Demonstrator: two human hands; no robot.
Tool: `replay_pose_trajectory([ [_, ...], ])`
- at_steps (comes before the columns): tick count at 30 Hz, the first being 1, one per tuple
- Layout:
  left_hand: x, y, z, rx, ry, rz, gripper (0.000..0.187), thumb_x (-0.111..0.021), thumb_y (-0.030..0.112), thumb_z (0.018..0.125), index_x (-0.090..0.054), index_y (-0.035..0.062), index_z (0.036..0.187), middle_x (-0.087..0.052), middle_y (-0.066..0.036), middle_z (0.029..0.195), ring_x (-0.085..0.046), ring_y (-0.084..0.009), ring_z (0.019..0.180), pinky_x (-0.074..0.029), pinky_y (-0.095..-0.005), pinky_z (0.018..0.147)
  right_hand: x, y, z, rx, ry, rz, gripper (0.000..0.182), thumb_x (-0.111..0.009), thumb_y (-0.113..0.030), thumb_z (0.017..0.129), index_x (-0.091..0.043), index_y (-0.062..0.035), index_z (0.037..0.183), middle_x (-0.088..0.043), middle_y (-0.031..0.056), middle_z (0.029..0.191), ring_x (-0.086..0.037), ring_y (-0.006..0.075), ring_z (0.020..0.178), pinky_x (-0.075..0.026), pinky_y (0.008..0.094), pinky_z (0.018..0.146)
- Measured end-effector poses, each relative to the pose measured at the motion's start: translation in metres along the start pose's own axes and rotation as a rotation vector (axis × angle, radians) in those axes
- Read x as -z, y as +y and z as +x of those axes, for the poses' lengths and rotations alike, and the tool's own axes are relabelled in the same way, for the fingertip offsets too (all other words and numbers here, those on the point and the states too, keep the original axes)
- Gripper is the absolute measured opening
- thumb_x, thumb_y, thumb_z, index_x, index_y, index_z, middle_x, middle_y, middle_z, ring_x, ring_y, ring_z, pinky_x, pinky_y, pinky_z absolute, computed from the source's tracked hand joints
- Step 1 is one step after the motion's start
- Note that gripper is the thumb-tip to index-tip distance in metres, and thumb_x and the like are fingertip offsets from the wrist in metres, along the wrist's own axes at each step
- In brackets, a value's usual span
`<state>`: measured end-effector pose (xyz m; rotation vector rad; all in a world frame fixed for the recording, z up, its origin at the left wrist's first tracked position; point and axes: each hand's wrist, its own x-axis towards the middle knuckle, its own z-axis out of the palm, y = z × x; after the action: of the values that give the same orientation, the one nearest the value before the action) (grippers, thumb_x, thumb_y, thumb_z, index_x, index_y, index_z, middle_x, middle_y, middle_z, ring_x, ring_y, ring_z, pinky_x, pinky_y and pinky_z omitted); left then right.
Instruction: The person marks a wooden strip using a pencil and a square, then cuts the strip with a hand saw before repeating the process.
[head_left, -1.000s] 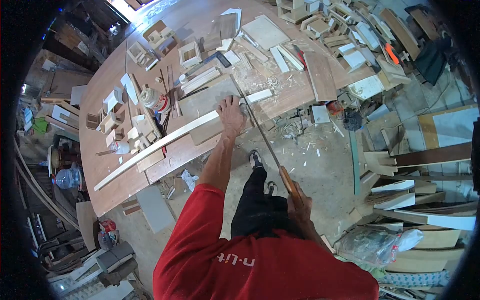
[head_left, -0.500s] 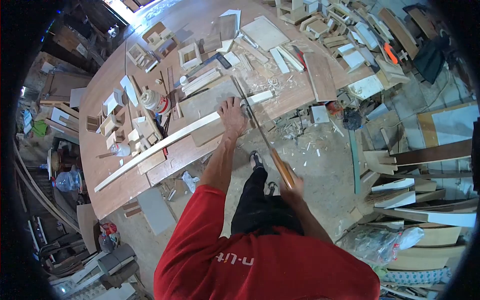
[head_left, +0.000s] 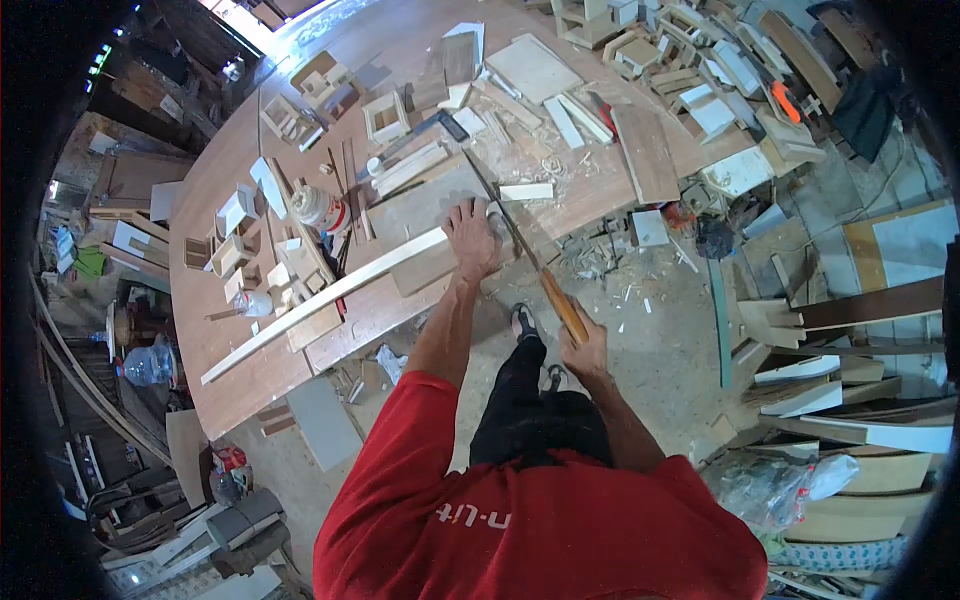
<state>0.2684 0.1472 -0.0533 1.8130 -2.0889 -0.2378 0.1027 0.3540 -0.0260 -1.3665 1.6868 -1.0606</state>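
Observation:
My left hand (head_left: 472, 240) presses down on a long pale wood strip (head_left: 330, 292), its fingers curled over the strip near the right end. In my right hand (head_left: 584, 348) is the wooden handle of a handsaw (head_left: 563, 305), held low in front of the table edge. Its narrow blade slants up and left, past my left fingertips. Just right of the blade lies a short wood offcut (head_left: 527, 191), apart from the strip. Under the strip and my left hand is a flat grey-brown board (head_left: 425, 197).
On the wooden table (head_left: 240, 365) stand a white jar (head_left: 318, 208), small wooden boxes (head_left: 385, 116) and a square (head_left: 440, 125). A brown board (head_left: 643, 155) overhangs the right edge. Stacked wood pieces (head_left: 830, 400) and scraps lie around the floor.
The strip's right end has separated into a short offcut beyond the blade. My right hand, blurred before, now shows clearly on the saw handle. The view has shifted slightly.

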Motion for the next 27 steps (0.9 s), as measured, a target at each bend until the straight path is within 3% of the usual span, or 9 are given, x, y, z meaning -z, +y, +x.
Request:
replay_pose_trajectory([
  [3,-0.004,-0.001,0.004,0.003,0.018,0.003,0.046,-0.064,0.011,0.068,-0.052,0.0095,0.112,-0.047,-0.013,0.117,-0.04,-0.0334,0.114,-0.028,-0.0484,0.097,0.016,0.003,-0.025,-0.038,0.029,-0.018,0.044,-0.057,-0.003,0.077,-0.056,0.0032,0.121,-0.067,0.0185,0.094,-0.069,0.0227,0.077,-0.052,0.0296,0.065],
  [5,-0.004,0.0,0.004,-0.006,0.052,0.015,0.044,-0.064,0.011,0.067,-0.053,0.0079,0.11,-0.047,-0.013,0.118,-0.041,-0.0324,0.113,-0.028,-0.0469,0.098,0.023,0.022,-0.037,0.325,0.203,-0.036,0.043,-0.055,-0.006,0.079,-0.055,0.0039,0.12,-0.066,0.0185,0.083,-0.067,0.0274,0.068,-0.052,0.0321,0.061],
  [8,-0.004,-0.003,0.003,-0.012,0.05,0.004,0.042,-0.063,0.014,0.071,-0.052,0.0056,0.11,-0.047,-0.014,0.118,-0.04,-0.0325,0.113,-0.028,-0.047,0.099,0.033,0.028,-0.035,0.238,0.308,0.002,0.045,-0.055,-0.003,0.078,-0.054,0.0033,0.122,-0.066,0.0195,0.086,-0.068,0.0247,0.071,-0.052,0.0311,0.063],
  [13,-0.004,-0.003,0.002,-0.048,0.103,-0.105,0.037,-0.06,0.022,0.08,-0.051,0.0024,0.111,-0.048,-0.016,0.115,-0.041,-0.0341,0.11,-0.028,-0.0482,0.095,0.049,0.011,0.019,0.188,0.273,-0.087,0.049,-0.056,0.001,0.077,-0.052,0.0018,0.126,-0.066,0.0205,0.089,-0.069,0.0272,0.072,-0.054,0.0337,0.064],
  [17,0.003,-0.004,0.001,-0.119,0.148,-0.095,0.039,-0.061,0.025,0.08,-0.051,0.0015,0.11,-0.048,-0.018,0.114,-0.042,-0.0348,0.108,-0.029,-0.0484,0.093,0.052,0.008,0.07,0.149,0.207,-0.153,0.057,-0.062,-0.002,0.076,-0.048,-0.0042,0.132,-0.066,0.0221,0.096,-0.068,0.0347,0.078,-0.055,0.0375,0.067],
  [19,0.008,-0.002,0.001,-0.12,0.121,-0.148,0.043,-0.062,0.028,0.078,-0.051,0.0017,0.11,-0.048,-0.018,0.112,-0.042,-0.0351,0.107,-0.029,-0.0484,0.093,0.052,0.011,0.1,0.448,0.328,-0.472,0.06,-0.064,-0.003,0.076,-0.047,-0.0059,0.133,-0.065,0.0224,0.102,-0.067,0.036,0.085,-0.055,0.0406,0.072],
  [20,0.009,-0.001,0.002,-0.076,0.078,-0.165,0.046,-0.063,0.032,0.077,-0.051,0.0021,0.11,-0.048,-0.018,0.111,-0.042,-0.0348,0.106,-0.029,-0.0489,0.092,0.053,0.013,0.111,0.47,0.322,-0.51,0.065,-0.066,-0.004,0.074,-0.046,-0.0075,0.135,-0.065,0.0221,0.102,-0.066,0.0371,0.086,-0.053,0.0444,0.074],
  [23,0.013,-0.006,0.005,-0.097,0.075,-0.222,0.047,-0.064,0.034,0.077,-0.051,0.0034,0.111,-0.048,-0.017,0.109,-0.043,-0.0345,0.104,-0.03,-0.0495,0.09,0.053,0.011,0.137,0.334,0.259,-0.674,0.063,-0.065,-0.001,0.074,-0.048,-0.006,0.134,-0.064,0.0218,0.109,-0.065,0.0353,0.091,-0.053,0.0417,0.08],
  [27,0.013,0.003,0.034,-0.088,0.021,-0.166,0.048,-0.062,0.035,0.079,-0.051,0.008,0.117,-0.048,-0.016,0.115,-0.044,-0.0341,0.111,-0.031,-0.0533,0.093,0.05,0.018,0.174,0.32,0.249,-0.714,0.064,-0.066,-0.003,0.073,-0.047,-0.0063,0.135,-0.065,0.0218,0.102,-0.065,0.035,0.088,-0.052,0.0425,0.079],
])
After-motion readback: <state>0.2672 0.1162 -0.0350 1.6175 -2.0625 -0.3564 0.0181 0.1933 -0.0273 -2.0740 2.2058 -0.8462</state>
